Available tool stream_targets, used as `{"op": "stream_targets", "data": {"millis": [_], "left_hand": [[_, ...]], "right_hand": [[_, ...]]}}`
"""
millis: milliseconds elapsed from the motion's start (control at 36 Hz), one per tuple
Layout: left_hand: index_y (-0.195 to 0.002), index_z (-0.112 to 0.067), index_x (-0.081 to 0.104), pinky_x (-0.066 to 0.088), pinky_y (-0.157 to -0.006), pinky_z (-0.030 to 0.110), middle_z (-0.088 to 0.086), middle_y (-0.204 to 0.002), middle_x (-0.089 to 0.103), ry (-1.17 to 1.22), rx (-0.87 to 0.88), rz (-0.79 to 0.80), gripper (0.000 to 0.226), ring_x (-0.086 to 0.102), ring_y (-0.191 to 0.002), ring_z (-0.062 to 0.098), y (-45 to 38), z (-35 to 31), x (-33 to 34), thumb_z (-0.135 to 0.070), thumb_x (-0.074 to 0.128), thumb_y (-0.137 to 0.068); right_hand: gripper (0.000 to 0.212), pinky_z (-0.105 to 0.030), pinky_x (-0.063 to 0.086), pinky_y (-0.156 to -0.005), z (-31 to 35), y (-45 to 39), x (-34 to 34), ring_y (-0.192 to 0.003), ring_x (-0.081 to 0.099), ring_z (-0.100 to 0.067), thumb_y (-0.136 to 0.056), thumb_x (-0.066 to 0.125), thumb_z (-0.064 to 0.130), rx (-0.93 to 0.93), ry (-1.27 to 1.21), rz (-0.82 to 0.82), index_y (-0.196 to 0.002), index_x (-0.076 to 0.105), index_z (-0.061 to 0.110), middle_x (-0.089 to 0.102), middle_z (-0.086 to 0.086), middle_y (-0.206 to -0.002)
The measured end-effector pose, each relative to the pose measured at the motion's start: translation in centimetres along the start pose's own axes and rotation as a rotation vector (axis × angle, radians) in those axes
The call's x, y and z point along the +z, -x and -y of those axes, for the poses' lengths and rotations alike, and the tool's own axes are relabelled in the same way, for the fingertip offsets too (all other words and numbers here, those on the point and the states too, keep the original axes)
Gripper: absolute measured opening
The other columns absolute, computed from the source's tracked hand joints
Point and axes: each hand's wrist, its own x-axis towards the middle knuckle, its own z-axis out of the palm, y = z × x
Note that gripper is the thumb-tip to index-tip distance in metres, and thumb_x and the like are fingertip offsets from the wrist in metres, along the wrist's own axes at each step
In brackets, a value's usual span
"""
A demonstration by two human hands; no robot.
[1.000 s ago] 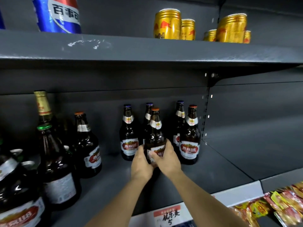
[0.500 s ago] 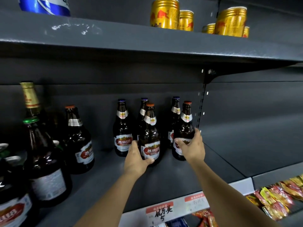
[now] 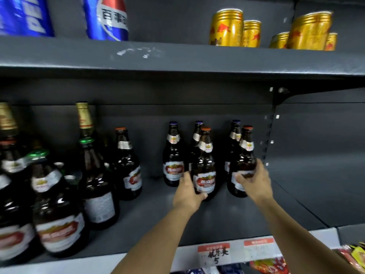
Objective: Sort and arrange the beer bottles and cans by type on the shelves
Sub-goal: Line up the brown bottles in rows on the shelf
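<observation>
Several small brown beer bottles stand in two rows on the dark middle shelf (image 3: 227,220). My left hand (image 3: 187,195) grips the base of the front middle bottle (image 3: 204,165), which has an orange cap. My right hand (image 3: 254,179) wraps around the lower body of the front right bottle (image 3: 245,155), also orange-capped. Behind them stand three blue-capped bottles, the leftmost one (image 3: 173,155) free of both hands. A lone orange-capped bottle (image 3: 126,165) stands further left.
Larger brown bottles (image 3: 57,214) with green and gold tops crowd the shelf's left end. The upper shelf carries blue cola cans (image 3: 106,18) and gold cans (image 3: 227,27). Price tags (image 3: 214,255) line the shelf edge; snack packets (image 3: 355,258) lie below right.
My right hand left the middle bottle and took hold of the front right bottle. My left hand stays on the middle bottle. The camera view shifted left and up.
</observation>
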Motion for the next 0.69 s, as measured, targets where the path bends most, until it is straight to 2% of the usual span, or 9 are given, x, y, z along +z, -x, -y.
{"op": "stream_targets", "data": {"millis": [56, 111, 194, 333, 500, 611, 694], "left_hand": [[-0.138, -0.023, 0.033, 0.044, -0.1, 0.032, -0.003, -0.14, 0.043, -0.082, -0.023, -0.014, 0.074, 0.05, -0.125, 0.018, 0.9, 0.0, -0.4, -0.025, 0.077, -0.079], [-0.143, -0.024, 0.029, 0.045, -0.098, 0.035, -0.003, -0.145, 0.038, -0.153, -0.048, -0.031, 0.073, 0.048, -0.127, 0.019, 2.0, 0.1, -1.2, -0.029, 0.072, -0.084], [-0.141, -0.026, 0.033, 0.049, -0.09, 0.035, -0.003, -0.139, 0.041, -0.221, -0.09, -0.108, 0.062, 0.049, -0.124, 0.018, 3.7, 0.2, -2.5, -0.032, 0.066, -0.089], [-0.135, -0.022, 0.04, 0.05, -0.085, 0.036, -0.002, -0.132, 0.043, -0.273, -0.114, -0.259, 0.052, 0.048, -0.121, 0.018, 6.0, 0.5, -4.5, -0.029, 0.064, -0.089], [-0.137, -0.024, 0.039, 0.05, -0.086, 0.036, -0.002, -0.135, 0.04, -0.291, -0.113, -0.406, 0.056, 0.045, -0.125, 0.018, 8.5, 1.2, -7.4, -0.017, 0.064, -0.087], [-0.138, -0.018, 0.039, 0.048, -0.087, 0.033, 0.002, -0.136, 0.039, -0.215, -0.126, -0.395, 0.056, 0.05, -0.12, 0.022, 9.4, 2.2, -9.3, -0.014, 0.065, -0.088], [-0.139, -0.014, 0.036, 0.046, -0.089, 0.033, 0.005, -0.14, 0.037, -0.179, -0.176, -0.339, 0.057, 0.051, -0.119, 0.025, 9.1, 2.9, -10.2, -0.019, 0.065, -0.09]], "right_hand": [[0.082, -0.051, 0.033, -0.103, 0.8, 1.3, 0.1, -0.133, 0.033, -0.04, -0.083, 0.072, 0.038, -0.048, 0.055, -0.174, -0.147, 0.029, 0.007, 0.039, -0.019, -0.145], [0.072, -0.053, 0.035, -0.097, 2.2, 2.6, 0.1, -0.125, 0.04, -0.043, -0.085, 0.059, 0.043, -0.158, 0.081, -0.371, -0.14, 0.038, 0.003, 0.047, -0.023, -0.135], [0.065, -0.052, 0.034, -0.095, 4.7, 4.3, 0.4, -0.118, 0.045, -0.039, -0.08, 0.043, 0.045, -0.295, 0.064, -0.453, -0.13, 0.046, 0.004, 0.052, -0.018, -0.127], [0.053, -0.047, 0.035, -0.09, 8.4, 7.2, 2.2, -0.11, 0.048, -0.032, -0.083, 0.041, 0.04, -0.543, 0.02, -0.349, -0.125, 0.05, 0.009, 0.057, -0.012, -0.12], [0.043, -0.043, 0.041, -0.085, 11.3, 10.6, 5.0, -0.103, 0.055, -0.03, -0.084, 0.045, 0.034, -0.684, 0.045, -0.124, -0.119, 0.057, 0.012, 0.062, -0.006, -0.112], [0.032, -0.043, 0.04, -0.087, 13.1, 11.5, 6.7, -0.106, 0.054, -0.03, -0.09, 0.058, 0.019, -0.658, 0.024, 0.011, -0.121, 0.056, 0.011, 0.062, -0.005, -0.114], [0.029, -0.04, 0.044, -0.083, 15.3, 11.2, 7.7, -0.107, 0.054, -0.026, -0.094, 0.056, 0.019, -0.562, -0.06, 0.085, -0.122, 0.055, 0.011, 0.063, -0.003, -0.113]]}}
